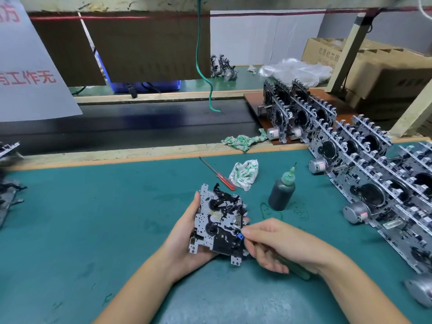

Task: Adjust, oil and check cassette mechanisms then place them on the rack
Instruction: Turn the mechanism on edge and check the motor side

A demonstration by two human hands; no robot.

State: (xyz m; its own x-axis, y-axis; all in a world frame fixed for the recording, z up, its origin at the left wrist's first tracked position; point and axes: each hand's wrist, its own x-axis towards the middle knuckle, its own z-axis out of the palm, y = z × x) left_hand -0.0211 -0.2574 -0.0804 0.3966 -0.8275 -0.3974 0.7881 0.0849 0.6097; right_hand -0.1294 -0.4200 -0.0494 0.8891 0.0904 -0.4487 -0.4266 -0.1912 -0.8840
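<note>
Squarely, cassette mechanism (218, 222) inside left grip (187, 239).

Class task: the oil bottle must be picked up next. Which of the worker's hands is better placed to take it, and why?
The right hand, probably. The oil bottle stands on its side of the mat, just beyond it, though it must first put down the green-handled tool. The left hand is cradling the cassette mechanism.

1. The scene is lit evenly and fairly brightly from above.
2. Soft shadows are cast beneath both forearms, lower centre of the frame.
3. Straight edges are bowed near the frame borders.
4. Slight softness is seen at the far left and right edges.
</note>
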